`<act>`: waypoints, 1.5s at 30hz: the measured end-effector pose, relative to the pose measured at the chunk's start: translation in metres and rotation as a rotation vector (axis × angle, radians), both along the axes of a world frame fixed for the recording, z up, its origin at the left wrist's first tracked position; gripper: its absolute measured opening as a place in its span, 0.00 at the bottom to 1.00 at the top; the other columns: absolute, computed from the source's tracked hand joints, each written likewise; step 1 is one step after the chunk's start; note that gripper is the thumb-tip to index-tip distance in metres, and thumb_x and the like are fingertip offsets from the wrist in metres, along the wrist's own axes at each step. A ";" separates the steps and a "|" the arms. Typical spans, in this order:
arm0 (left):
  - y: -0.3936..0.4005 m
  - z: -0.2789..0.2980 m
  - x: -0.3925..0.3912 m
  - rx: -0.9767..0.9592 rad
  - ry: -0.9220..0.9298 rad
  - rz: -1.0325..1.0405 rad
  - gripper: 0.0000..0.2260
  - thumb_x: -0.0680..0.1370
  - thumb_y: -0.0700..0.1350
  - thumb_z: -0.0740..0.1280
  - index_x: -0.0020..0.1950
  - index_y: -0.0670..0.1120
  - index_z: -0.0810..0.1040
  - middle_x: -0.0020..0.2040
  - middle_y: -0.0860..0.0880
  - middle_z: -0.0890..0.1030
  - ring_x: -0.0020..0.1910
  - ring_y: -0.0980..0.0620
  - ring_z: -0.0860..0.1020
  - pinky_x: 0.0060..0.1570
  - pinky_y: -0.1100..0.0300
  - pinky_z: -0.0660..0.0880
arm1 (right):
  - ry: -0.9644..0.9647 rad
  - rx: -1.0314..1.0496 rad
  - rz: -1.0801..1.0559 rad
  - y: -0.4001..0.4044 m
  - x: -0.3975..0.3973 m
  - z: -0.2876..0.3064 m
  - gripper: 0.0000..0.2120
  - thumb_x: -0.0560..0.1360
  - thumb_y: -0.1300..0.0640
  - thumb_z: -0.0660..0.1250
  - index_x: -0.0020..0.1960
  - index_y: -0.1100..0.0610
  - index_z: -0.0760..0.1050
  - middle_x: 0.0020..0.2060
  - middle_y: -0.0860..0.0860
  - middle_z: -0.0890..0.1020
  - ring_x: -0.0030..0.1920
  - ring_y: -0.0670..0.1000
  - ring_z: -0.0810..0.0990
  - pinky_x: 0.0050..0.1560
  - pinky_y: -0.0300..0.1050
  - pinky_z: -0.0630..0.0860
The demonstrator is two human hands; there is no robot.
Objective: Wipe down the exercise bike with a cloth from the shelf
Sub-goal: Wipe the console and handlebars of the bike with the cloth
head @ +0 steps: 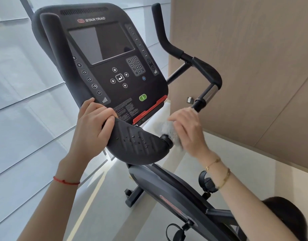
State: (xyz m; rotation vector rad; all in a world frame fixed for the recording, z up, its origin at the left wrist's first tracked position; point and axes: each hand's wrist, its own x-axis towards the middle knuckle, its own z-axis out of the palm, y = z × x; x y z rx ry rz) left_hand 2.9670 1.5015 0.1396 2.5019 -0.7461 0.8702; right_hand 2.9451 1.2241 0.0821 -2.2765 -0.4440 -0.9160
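Left hand (94,122) clamps the bike (132,143) pad's edge, probably to steady it, while the right hand (188,131) curls round the grey cloth (170,134), pressing it onto the handlebar joint.

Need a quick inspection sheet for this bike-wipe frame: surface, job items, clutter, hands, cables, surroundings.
Surface: exercise bike console upright, screen dark; padded rest below the console.
Job's things: grey cloth, blurred, pressed against the handlebar stem at the right end of the padded rest.
Clutter: nothing seen.
Hands: left hand grips the left end of the padded rest; right hand holds the cloth.
Cables: nothing seen.
Surroundings: pale blinds on the left, tan panelled wall on the right with a small white fitting, light floor; pedals with straps lower right.
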 end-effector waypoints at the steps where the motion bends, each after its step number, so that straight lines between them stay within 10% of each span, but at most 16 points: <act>1: 0.000 0.000 0.000 -0.004 -0.002 0.002 0.13 0.78 0.40 0.54 0.40 0.46 0.76 0.39 0.50 0.79 0.47 0.51 0.72 0.71 0.53 0.57 | -0.058 0.014 0.034 0.012 -0.012 -0.008 0.15 0.80 0.57 0.52 0.48 0.60 0.77 0.46 0.52 0.79 0.51 0.51 0.75 0.67 0.50 0.64; 14: 0.000 -0.002 0.001 -0.017 -0.010 0.006 0.12 0.78 0.40 0.55 0.40 0.45 0.76 0.39 0.50 0.78 0.47 0.50 0.73 0.71 0.52 0.58 | 0.147 -0.051 0.007 -0.044 0.030 0.010 0.17 0.80 0.48 0.53 0.49 0.56 0.76 0.44 0.48 0.78 0.48 0.48 0.72 0.61 0.54 0.67; 27: 0.029 0.006 0.002 0.108 0.064 -0.184 0.16 0.83 0.45 0.51 0.59 0.47 0.78 0.57 0.52 0.80 0.65 0.52 0.72 0.75 0.53 0.56 | 0.261 0.619 -0.062 0.093 -0.061 0.052 0.12 0.82 0.50 0.57 0.55 0.56 0.74 0.44 0.44 0.79 0.45 0.37 0.78 0.42 0.29 0.73; 32: 0.051 0.003 0.005 0.109 0.047 -0.260 0.17 0.84 0.45 0.50 0.61 0.44 0.77 0.60 0.49 0.78 0.70 0.48 0.68 0.75 0.50 0.57 | 0.091 -0.008 -0.169 0.162 -0.081 0.028 0.17 0.84 0.50 0.54 0.70 0.52 0.71 0.67 0.47 0.75 0.70 0.47 0.69 0.73 0.45 0.63; 39: 0.054 0.003 0.007 0.089 0.025 -0.315 0.17 0.84 0.45 0.50 0.59 0.43 0.77 0.56 0.48 0.78 0.66 0.47 0.70 0.75 0.57 0.53 | 0.023 -0.015 -0.183 0.130 -0.109 0.004 0.17 0.82 0.61 0.58 0.71 0.59 0.72 0.71 0.52 0.72 0.74 0.50 0.66 0.73 0.55 0.66; 45: 0.055 0.001 0.009 0.066 0.024 -0.348 0.19 0.83 0.45 0.50 0.60 0.40 0.78 0.55 0.46 0.79 0.63 0.45 0.71 0.73 0.60 0.56 | 0.117 -0.039 -0.188 0.173 -0.068 0.033 0.21 0.84 0.51 0.51 0.71 0.56 0.71 0.70 0.51 0.73 0.74 0.48 0.66 0.74 0.47 0.63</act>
